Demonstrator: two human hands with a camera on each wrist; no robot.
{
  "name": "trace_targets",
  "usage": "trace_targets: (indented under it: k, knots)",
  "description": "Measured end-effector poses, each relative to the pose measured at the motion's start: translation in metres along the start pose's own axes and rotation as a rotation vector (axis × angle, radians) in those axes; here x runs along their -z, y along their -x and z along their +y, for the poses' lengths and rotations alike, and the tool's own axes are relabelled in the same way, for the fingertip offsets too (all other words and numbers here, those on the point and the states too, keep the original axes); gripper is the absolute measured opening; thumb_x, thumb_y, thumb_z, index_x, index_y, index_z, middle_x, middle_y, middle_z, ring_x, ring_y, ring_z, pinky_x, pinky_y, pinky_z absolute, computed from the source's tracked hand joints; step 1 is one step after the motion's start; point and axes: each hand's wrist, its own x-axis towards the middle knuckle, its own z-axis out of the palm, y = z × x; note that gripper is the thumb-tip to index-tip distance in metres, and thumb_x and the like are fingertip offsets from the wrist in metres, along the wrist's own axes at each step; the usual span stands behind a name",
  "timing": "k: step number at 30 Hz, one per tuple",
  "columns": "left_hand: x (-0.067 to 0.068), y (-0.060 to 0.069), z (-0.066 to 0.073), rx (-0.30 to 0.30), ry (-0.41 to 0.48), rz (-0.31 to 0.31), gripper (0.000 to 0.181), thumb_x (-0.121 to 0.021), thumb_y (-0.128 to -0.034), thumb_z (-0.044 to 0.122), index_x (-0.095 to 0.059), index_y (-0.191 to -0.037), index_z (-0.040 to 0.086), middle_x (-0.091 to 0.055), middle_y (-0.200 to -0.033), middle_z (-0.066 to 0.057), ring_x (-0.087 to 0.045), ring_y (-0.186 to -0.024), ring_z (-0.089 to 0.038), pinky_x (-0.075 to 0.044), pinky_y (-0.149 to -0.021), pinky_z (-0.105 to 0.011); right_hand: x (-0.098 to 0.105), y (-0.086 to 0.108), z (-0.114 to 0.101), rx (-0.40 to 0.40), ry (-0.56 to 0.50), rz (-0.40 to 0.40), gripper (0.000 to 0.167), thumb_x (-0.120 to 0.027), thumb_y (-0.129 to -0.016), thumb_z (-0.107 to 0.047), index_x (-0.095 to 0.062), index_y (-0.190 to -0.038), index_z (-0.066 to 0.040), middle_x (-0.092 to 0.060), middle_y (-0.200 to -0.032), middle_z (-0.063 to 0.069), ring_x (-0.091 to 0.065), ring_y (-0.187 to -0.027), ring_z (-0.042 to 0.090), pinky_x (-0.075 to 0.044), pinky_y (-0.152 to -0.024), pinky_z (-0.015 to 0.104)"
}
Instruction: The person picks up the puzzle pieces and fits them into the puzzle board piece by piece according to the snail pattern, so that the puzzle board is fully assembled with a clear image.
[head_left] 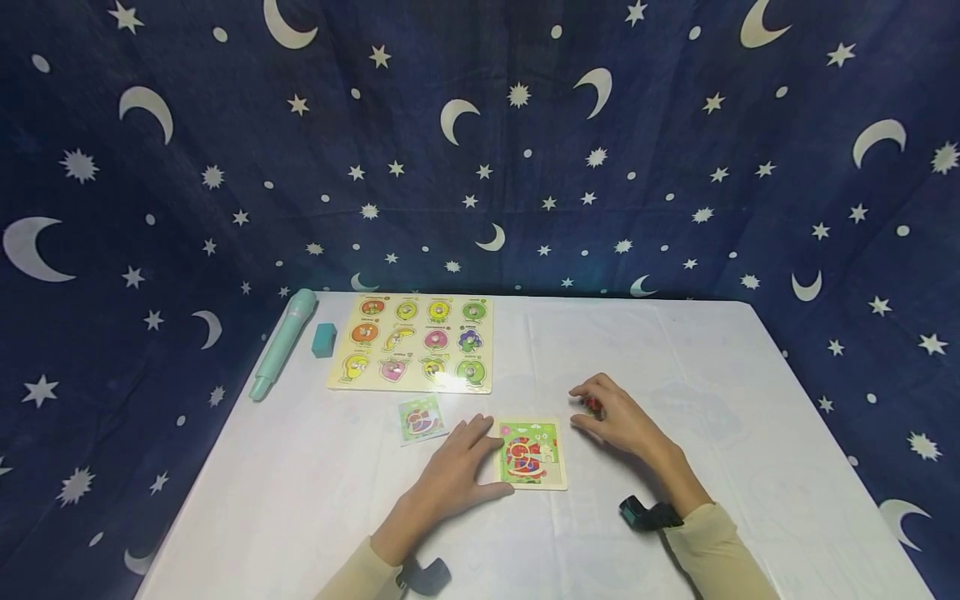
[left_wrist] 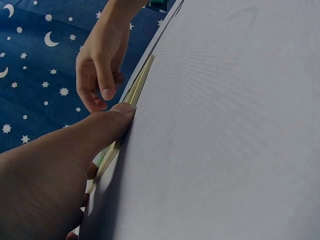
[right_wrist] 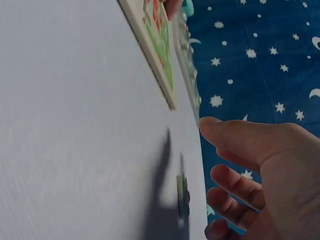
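A small square wooden jigsaw puzzle [head_left: 562, 457] with a red and green picture lies on the white table. At its left side my left hand [head_left: 453, 473] rests with extended fingers, the thumb against the near edge, as the left wrist view also shows. Right of the puzzle, my right hand [head_left: 618, 421] hovers with bent, parted fingers over a small red puzzle piece [head_left: 592, 406]. In the right wrist view that piece [right_wrist: 183, 197] lies on the table, with a gap between it and the thumb and fingers. A picture card [head_left: 421, 419] lies left of the puzzle.
Behind the card is a wooden fruit peg board [head_left: 411, 343] with several knobbed pieces. To its left are a teal block [head_left: 324, 340] and a mint-green microphone-shaped stick [head_left: 283, 343]. A dark blue curtain [head_left: 495, 167] with moons and stars hangs behind the table.
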Motion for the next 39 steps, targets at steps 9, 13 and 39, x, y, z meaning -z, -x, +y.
trace_targets:
  k: [9,13,39]
  knots:
    - [0.001,-0.001,0.0,0.0,0.002,-0.001,0.069,-0.07,-0.0817,0.064,-0.062,-0.132,0.018,-0.048,-0.153,-0.009,-0.039,-0.148,-0.027,-0.029,-0.127,-0.04,0.003,0.0,0.018,-0.034,-0.002,-0.002,0.039,-0.08,-0.085,-0.019,-0.068,-0.121,-0.01,-0.059,-0.115,0.004,-0.052,-0.087,0.011,-0.048,-0.073,0.026]
    - [0.001,0.0,0.0,0.001,-0.002,-0.004,0.069,-0.07,-0.0819,0.065,-0.063,-0.132,0.019,-0.048,-0.153,-0.008,-0.039,-0.148,-0.027,-0.029,-0.127,-0.039,0.005,0.001,0.022,-0.061,0.011,-0.007,0.038,-0.079,-0.085,-0.019,-0.068,-0.12,-0.008,-0.059,-0.111,0.004,-0.049,-0.085,0.012,-0.046,-0.07,0.025]
    - [0.0,0.001,0.0,-0.004,-0.009,-0.002,0.068,-0.067,-0.0827,0.067,-0.063,-0.131,0.02,-0.049,-0.153,-0.007,-0.039,-0.148,-0.025,-0.029,-0.127,-0.039,0.002,-0.001,0.026,-0.058,0.024,0.019,0.032,-0.078,-0.087,-0.017,-0.066,-0.115,-0.008,-0.062,-0.098,0.004,-0.053,-0.086,0.013,-0.05,-0.073,0.029]
